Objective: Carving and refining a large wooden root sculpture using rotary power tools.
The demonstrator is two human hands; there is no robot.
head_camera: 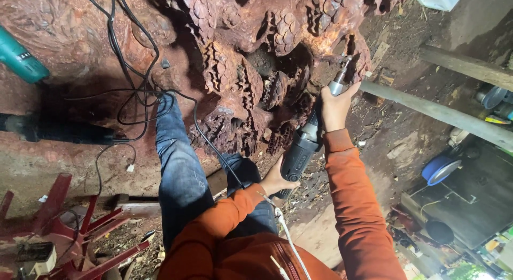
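Observation:
A big reddish-brown wood carving (pixel 240 71) with scaly, cone-like shapes fills the upper middle. My right hand (pixel 335 104) grips the silver neck of a dark grey rotary grinder (pixel 304 143), whose tip touches the carving near its right edge. My left hand (pixel 275 181) holds the grinder's rear body from below. Both arms wear orange sleeves. My legs in blue jeans (pixel 179 173) stretch toward the carving.
Black cables (pixel 128 93) trail over the wood at left. A teal power tool (pixel 18 58) lies at far left, a red plastic stool (pixel 59 226) at lower left. Grey poles (pixel 443 114) cross at right, near a blue bowl (pixel 439 169) and clutter.

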